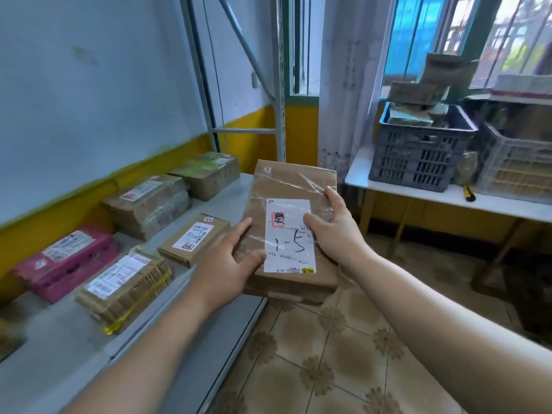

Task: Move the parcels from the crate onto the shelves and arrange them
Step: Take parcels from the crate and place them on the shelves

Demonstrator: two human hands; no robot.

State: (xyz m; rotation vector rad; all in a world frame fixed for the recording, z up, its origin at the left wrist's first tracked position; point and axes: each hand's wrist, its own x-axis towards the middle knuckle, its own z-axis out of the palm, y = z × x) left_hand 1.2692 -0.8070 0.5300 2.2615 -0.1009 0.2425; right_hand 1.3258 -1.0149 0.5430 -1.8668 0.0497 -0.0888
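Now the left grip [227,264] and right grip [334,228] clasp a flat rectangular cardboard parcel [286,180], glossy with clear tape, white label up, at the front edge of the grey shelf [53,348].

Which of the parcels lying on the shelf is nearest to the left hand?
The small flat brown box, just beside the left hand, beyond the parcel with yellow tape; the others lie farther off.
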